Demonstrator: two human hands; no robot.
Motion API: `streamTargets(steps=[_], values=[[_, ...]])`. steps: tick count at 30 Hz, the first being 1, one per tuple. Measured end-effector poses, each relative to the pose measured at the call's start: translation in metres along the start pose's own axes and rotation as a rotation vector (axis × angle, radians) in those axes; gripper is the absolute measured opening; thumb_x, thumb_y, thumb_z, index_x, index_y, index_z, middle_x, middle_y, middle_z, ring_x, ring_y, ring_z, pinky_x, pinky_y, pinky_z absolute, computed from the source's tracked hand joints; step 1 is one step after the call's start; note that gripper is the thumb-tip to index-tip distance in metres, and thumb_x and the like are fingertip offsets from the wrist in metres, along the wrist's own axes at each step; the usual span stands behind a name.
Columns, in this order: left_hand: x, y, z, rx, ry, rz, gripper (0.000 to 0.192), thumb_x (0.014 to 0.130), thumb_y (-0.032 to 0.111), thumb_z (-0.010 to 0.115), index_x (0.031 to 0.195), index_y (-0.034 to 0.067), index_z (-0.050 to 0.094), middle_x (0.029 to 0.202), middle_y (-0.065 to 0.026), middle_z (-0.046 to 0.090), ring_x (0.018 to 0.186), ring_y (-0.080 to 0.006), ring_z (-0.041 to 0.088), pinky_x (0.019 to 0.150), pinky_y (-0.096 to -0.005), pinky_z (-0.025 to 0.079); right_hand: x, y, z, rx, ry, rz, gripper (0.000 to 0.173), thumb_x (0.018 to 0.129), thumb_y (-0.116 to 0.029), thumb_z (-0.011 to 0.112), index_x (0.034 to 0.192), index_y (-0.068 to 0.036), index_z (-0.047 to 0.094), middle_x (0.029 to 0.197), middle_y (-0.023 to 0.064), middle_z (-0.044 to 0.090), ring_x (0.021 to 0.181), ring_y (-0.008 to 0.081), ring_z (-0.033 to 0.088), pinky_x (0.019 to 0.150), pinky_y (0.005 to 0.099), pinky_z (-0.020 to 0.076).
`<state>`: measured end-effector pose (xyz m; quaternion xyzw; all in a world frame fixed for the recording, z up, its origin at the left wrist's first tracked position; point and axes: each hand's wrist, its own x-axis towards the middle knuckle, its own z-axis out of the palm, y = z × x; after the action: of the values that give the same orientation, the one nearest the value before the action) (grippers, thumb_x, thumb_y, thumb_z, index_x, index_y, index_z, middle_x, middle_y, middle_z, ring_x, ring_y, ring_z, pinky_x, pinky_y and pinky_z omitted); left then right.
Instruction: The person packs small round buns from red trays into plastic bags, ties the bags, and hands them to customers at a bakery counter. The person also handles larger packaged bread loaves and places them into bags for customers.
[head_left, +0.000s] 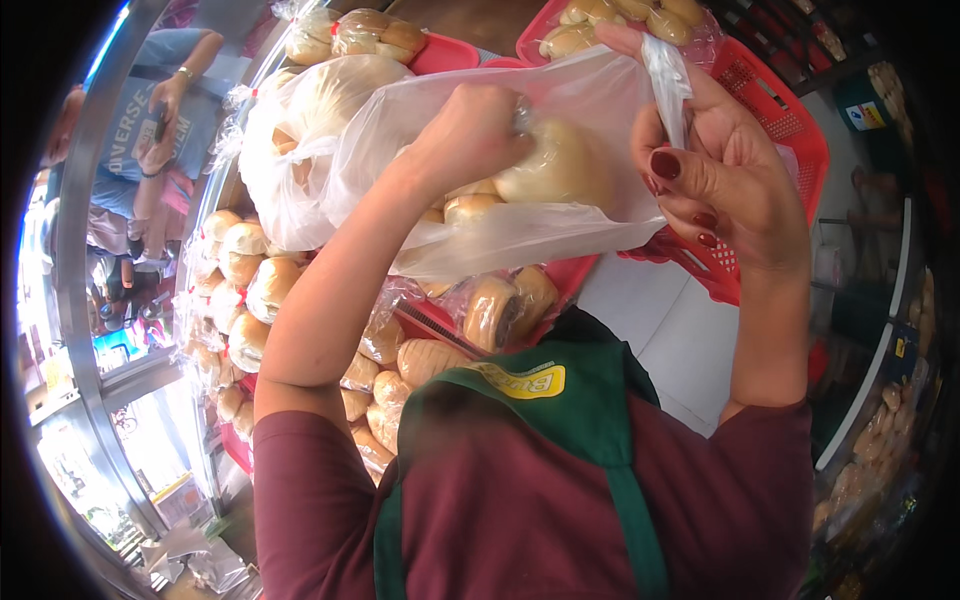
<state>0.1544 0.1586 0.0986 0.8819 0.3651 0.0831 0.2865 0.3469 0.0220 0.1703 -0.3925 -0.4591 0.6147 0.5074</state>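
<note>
My left hand (484, 135) is closed, blurred, around the gathered top of a clear plastic bag of bread rolls (559, 165). That bag sits in the mouth of a thin white plastic carrier bag (450, 251). Brown-topped rolls (472, 208) show inside the carrier bag beside it. My right hand (720, 157) grips the carrier bag's twisted handle (666, 79) and stretches its mouth open to the right. To the left, against the carrier bag, stands another white plastic bag (289, 187), knotted, with round bread in it.
Bagged buns (255, 285) line the display case at left, by its metal-framed glass (90, 225). Packed loaves (491, 311) lie on red trays below the bag. A red perforated basket (780, 112) stands at right. Beyond the glass, a person in a blue shirt (161, 120) holds a dark object.
</note>
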Motion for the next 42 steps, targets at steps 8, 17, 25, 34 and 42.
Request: streamTargets(steps=[8, 17, 25, 34, 42], values=[[0.018, -0.007, 0.054, -0.023, 0.079, 0.029, 0.048, 0.073, 0.024, 0.075, 0.111, -0.001, 0.058, 0.098, -0.0279, 0.066, 0.095, -0.0410, 0.065, 0.082, -0.0480, 0.053, 0.006, -0.007, 0.020, -0.001, -0.103, -0.029, 0.078, 0.087, -0.022, 0.069, 0.150, -0.001, 0.027, 0.073, -0.0008, 0.048, 0.045, 0.0005, 0.033, 0.038, 0.0167, 0.0266], [0.006, -0.042, 0.059, -0.168, -0.189, 0.260, 0.049, 0.078, 0.005, 0.064, 0.126, 0.009, 0.056, 0.125, -0.0195, 0.055, 0.112, -0.0335, 0.061, 0.093, -0.0435, 0.049, 0.007, -0.020, 0.064, 0.038, -0.258, 0.051, 0.086, 0.080, -0.024, 0.078, 0.145, 0.006, 0.030, 0.073, 0.0016, 0.053, 0.052, 0.0021, 0.040, 0.045, 0.0173, 0.0334], [-0.027, -0.041, 0.028, 0.354, 0.063, 0.290, 0.042, 0.082, 0.016, 0.067, 0.123, 0.007, 0.060, 0.112, -0.0141, 0.066, 0.109, -0.0305, 0.062, 0.099, -0.0429, 0.044, 0.016, -0.018, 0.029, 0.120, 0.030, 0.086, 0.081, 0.078, -0.019, 0.079, 0.143, 0.005, 0.036, 0.073, 0.0002, 0.053, 0.052, 0.0022, 0.044, 0.048, 0.0155, 0.0324], [0.035, -0.197, -0.167, 0.329, 0.764, -0.514, 0.068, 0.076, 0.029, 0.075, 0.134, 0.004, 0.051, 0.112, -0.0259, 0.065, 0.110, -0.0362, 0.063, 0.094, -0.0402, 0.049, -0.014, -0.004, -0.040, -0.083, -0.340, 0.026, 0.061, 0.079, -0.040, 0.079, 0.121, -0.002, 0.056, 0.077, 0.0088, 0.065, 0.059, 0.0144, 0.061, 0.054, 0.0226, 0.0450], [0.113, -0.294, -0.148, 0.478, 0.529, -0.835, 0.090, 0.062, 0.048, 0.083, 0.134, 0.004, 0.051, 0.123, -0.0192, 0.062, 0.117, -0.0309, 0.059, 0.100, -0.0383, 0.045, 0.004, 0.032, -0.103, 0.392, -0.659, 0.120, 0.049, 0.090, -0.020, 0.067, 0.129, 0.001, 0.048, 0.086, 0.0203, 0.065, 0.072, 0.0292, 0.067, 0.066, 0.0384, 0.0549]])
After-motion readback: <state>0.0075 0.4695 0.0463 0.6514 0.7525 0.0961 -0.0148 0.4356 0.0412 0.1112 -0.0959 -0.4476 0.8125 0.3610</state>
